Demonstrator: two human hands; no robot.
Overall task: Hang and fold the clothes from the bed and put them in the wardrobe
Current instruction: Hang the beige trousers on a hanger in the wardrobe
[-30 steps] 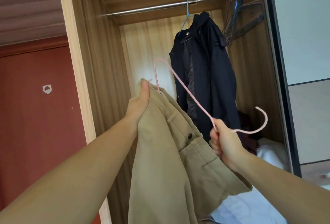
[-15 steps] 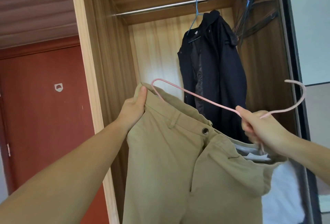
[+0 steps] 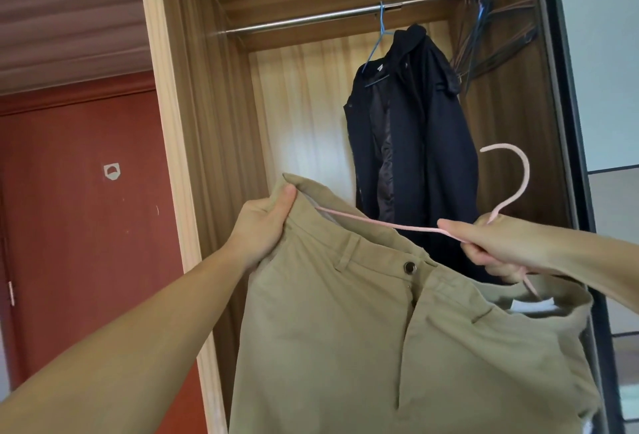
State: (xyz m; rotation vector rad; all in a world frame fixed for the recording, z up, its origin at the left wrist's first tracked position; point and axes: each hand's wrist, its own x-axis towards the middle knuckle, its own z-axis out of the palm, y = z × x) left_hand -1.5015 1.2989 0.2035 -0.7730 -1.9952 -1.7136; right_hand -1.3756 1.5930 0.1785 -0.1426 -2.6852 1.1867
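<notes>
Head view: left hand (image 3: 264, 222) fingers pinch khaki trousers (image 3: 397, 347) waistband; right hand (image 3: 491, 247) fingers grip pink hanger (image 3: 380, 224).

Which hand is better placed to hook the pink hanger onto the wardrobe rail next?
Right: the right hand already grips the pink hanger near its hook, below the rail; the left hand only pinches the trousers.

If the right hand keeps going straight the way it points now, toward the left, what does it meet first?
Probably the khaki trousers: the right hand, gripping the pink hanger, points left along it toward the waistband that the left hand pinches. The dark coat looks farther back, though depth is uncertain.
</notes>
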